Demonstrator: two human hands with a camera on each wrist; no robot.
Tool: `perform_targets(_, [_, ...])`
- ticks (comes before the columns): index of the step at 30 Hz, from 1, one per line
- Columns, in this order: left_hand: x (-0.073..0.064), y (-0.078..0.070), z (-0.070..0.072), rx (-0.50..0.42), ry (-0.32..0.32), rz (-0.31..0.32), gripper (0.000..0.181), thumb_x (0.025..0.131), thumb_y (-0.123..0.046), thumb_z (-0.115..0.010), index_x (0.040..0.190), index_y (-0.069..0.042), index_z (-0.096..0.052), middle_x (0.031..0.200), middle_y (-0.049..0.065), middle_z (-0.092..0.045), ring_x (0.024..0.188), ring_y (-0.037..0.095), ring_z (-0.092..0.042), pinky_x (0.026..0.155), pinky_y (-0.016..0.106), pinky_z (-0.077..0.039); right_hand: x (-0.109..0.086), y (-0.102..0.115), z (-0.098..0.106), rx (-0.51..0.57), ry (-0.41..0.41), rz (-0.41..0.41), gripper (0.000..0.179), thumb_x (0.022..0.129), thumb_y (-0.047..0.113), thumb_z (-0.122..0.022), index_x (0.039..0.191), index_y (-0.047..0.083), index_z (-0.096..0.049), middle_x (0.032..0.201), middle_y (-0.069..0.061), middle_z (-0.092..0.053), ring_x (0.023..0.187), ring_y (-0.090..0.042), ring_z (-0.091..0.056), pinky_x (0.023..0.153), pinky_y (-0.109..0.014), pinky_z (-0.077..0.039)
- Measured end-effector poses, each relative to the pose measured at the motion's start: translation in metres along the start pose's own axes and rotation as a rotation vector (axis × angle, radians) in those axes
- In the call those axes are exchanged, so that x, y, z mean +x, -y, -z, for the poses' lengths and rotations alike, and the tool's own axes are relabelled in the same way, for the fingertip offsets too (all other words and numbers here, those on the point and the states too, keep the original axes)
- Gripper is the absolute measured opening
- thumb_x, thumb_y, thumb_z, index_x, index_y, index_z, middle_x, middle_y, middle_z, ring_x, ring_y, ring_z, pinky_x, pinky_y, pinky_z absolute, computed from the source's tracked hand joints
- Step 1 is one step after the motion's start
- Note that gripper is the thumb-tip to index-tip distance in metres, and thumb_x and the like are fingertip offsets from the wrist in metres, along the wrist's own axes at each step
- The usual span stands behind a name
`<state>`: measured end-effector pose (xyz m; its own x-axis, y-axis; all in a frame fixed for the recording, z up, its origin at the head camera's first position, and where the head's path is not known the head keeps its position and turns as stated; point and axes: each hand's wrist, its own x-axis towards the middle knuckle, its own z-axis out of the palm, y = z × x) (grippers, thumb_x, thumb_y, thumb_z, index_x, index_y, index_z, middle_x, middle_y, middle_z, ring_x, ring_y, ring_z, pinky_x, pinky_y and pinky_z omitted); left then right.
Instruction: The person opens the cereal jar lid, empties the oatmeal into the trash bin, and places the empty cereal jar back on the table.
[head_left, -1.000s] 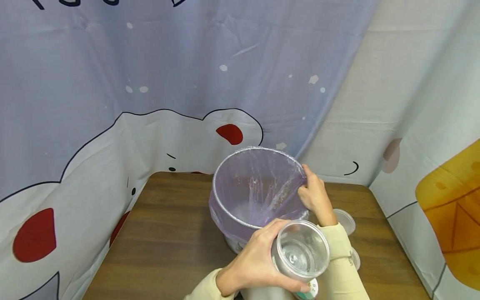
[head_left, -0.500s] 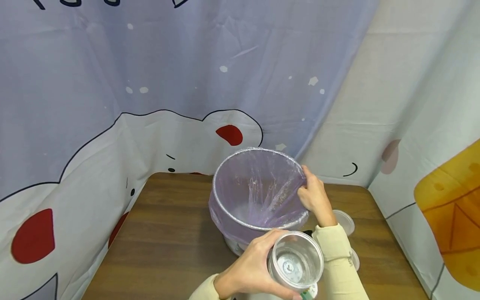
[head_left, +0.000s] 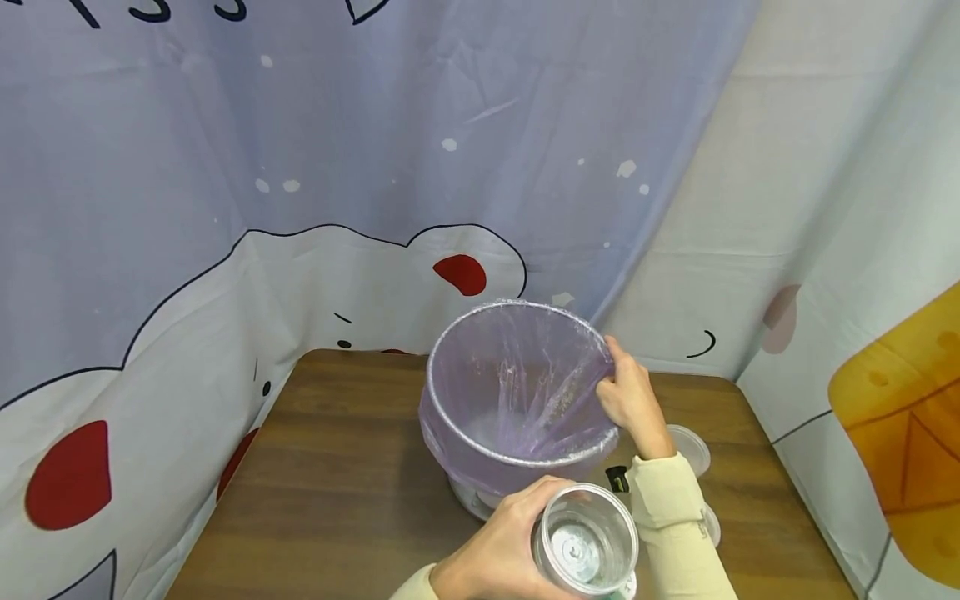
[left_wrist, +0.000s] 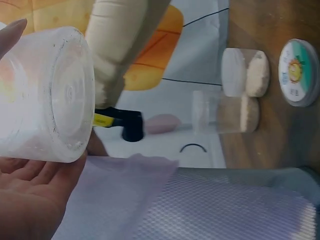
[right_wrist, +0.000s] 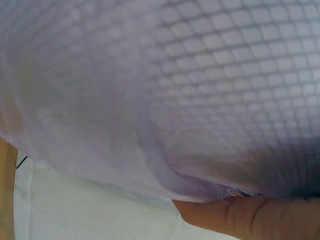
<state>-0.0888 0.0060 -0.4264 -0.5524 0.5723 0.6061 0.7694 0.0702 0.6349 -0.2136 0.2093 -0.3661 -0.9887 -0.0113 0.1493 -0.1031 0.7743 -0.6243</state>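
My left hand (head_left: 498,542) holds a clear plastic jar (head_left: 588,537) in front of the wastebasket, fingers round its side and its mouth facing the head camera. No lid shows on it, and nothing can be made out inside. In the left wrist view the jar's round base (left_wrist: 70,92) shows large. My right hand (head_left: 633,404) grips the right rim of the mesh wastebasket (head_left: 467,498), thumb outside and the other fingers mostly hidden. A thin purple bin bag (head_left: 517,375) lines the basket and folds over its rim.
Two clear jars with pale contents (left_wrist: 257,75) stand on the wooden table (head_left: 345,467) to the right, partly behind my sleeve. A tin with a green and white label (left_wrist: 297,72) is near them. A black device (left_wrist: 132,127) sits at my right wrist. Printed cloth (head_left: 337,125) surrounds the table.
My left hand has moved down and slightly left with the jar, away from the wastebasket's rim. The right hand keeps its grip on the rim.
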Motion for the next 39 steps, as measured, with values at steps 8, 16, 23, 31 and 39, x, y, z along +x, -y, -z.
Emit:
perform_targets(8, [-0.011, 0.022, -0.01, -0.021, 0.082, 0.018, 0.087, 0.053, -0.029, -0.088, 0.127, -0.015, -0.044, 0.118, -0.003, -0.054, 0.107, 0.007, -0.052, 0.091, 0.02, -0.043, 0.0, -0.001, 0.0, 0.013, 0.006, -0.011, 0.075, 0.073, -0.004, -0.038, 0.145, 0.002, -0.02, 0.138, -0.029, -0.034, 0.123, -0.046, -0.036, 0.101, -0.055, -0.032])
perform_targets(16, [-0.022, 0.04, -0.023, -0.064, 0.144, 0.029, 0.083, 0.056, -0.026, -0.087, 0.126, -0.015, -0.043, 0.119, -0.003, -0.053, 0.107, 0.006, -0.052, 0.091, 0.019, -0.042, 0.0, -0.001, 0.0, 0.001, -0.001, -0.009, 0.075, 0.072, -0.004, -0.038, 0.144, 0.002, -0.02, 0.138, -0.03, -0.034, 0.124, -0.045, -0.035, 0.102, -0.054, -0.03])
perform_targets(23, [-0.031, 0.054, -0.03, -0.039, 0.146, 0.035, 0.083, 0.057, -0.028, -0.086, 0.126, -0.014, -0.042, 0.118, -0.002, -0.053, 0.106, 0.007, -0.052, 0.091, 0.02, -0.042, 0.0, -0.001, -0.001, 0.002, 0.001, -0.006, 0.075, 0.072, -0.004, -0.038, 0.144, 0.0, -0.02, 0.138, -0.031, -0.033, 0.125, -0.045, -0.034, 0.103, -0.053, -0.029])
perform_targets(31, [-0.045, 0.066, -0.038, -0.025, 0.157, 0.085, 0.086, 0.06, -0.033, -0.084, 0.13, -0.016, -0.037, 0.119, -0.002, -0.053, 0.105, 0.007, -0.053, 0.09, 0.021, -0.044, 0.0, -0.002, -0.002, -0.007, -0.003, -0.002, 0.075, 0.07, -0.005, -0.038, 0.144, -0.001, -0.021, 0.137, -0.032, -0.034, 0.125, -0.045, -0.034, 0.103, -0.053, -0.03])
perform_targets(39, [-0.052, 0.074, -0.045, 0.011, 0.138, 0.143, 0.09, 0.057, -0.035, -0.086, 0.129, -0.017, -0.036, 0.117, -0.003, -0.053, 0.104, 0.008, -0.054, 0.09, 0.023, -0.044, -0.001, -0.001, 0.0, -0.014, -0.008, -0.005, 0.075, 0.07, -0.004, -0.038, 0.143, 0.0, -0.022, 0.137, -0.031, -0.034, 0.125, -0.045, -0.034, 0.103, -0.053, -0.03])
